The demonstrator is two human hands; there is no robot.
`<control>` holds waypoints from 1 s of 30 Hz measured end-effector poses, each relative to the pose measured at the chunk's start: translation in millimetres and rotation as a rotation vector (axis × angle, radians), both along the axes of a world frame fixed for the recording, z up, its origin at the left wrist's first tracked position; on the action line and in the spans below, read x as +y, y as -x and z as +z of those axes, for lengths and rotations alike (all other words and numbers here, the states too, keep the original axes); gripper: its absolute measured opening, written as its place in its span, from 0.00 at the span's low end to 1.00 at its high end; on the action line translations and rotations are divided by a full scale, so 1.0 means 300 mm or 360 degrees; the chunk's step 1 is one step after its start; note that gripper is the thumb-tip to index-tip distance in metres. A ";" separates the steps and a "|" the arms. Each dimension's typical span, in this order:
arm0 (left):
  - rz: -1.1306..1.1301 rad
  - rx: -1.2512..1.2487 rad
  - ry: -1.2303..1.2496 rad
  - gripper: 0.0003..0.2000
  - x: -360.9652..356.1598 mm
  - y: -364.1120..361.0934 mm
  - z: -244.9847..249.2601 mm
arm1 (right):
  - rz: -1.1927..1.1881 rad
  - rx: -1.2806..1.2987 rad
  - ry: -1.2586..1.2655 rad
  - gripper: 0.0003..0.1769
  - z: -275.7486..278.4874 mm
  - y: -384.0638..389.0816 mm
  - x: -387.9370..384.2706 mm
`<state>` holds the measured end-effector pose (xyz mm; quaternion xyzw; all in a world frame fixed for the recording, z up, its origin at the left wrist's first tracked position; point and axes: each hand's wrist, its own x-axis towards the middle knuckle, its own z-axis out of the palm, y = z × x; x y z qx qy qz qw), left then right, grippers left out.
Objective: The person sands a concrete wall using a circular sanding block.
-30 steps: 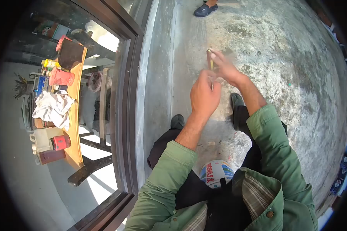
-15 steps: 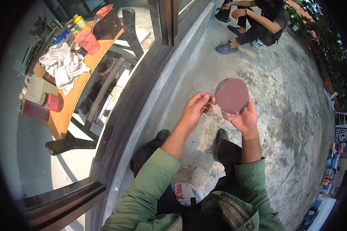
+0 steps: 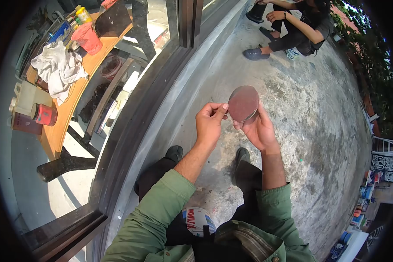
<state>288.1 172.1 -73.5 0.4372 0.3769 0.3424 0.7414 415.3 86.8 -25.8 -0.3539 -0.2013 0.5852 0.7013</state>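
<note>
Right hand cups the disc upright above the concrete; left hand pinches its left edge. Risk: a hard tug there likely tears or drops it.

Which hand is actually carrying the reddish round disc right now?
The right hand: the reddish round disc rests in its fingers from below. The left hand is curled beside it, fingertips only at its left edge.

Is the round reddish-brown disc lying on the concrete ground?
No, the right hand holds the reddish-brown disc up above the concrete ground, with the left hand close beside its edge.
</note>
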 end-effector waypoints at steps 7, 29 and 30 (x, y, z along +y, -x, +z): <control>0.0124 0.0086 -0.0058 0.11 -0.013 0.006 -0.018 | -0.0156 -0.0287 0.0081 0.30 -0.010 -0.005 -0.017; -0.0478 0.0745 -0.0873 0.20 -0.019 0.022 -0.117 | 0.0839 -0.2313 0.0821 0.32 -0.111 0.013 -0.080; -0.0482 0.0748 -0.0880 0.20 -0.024 0.026 -0.105 | 0.0872 -0.2327 0.0776 0.31 -0.124 0.014 -0.079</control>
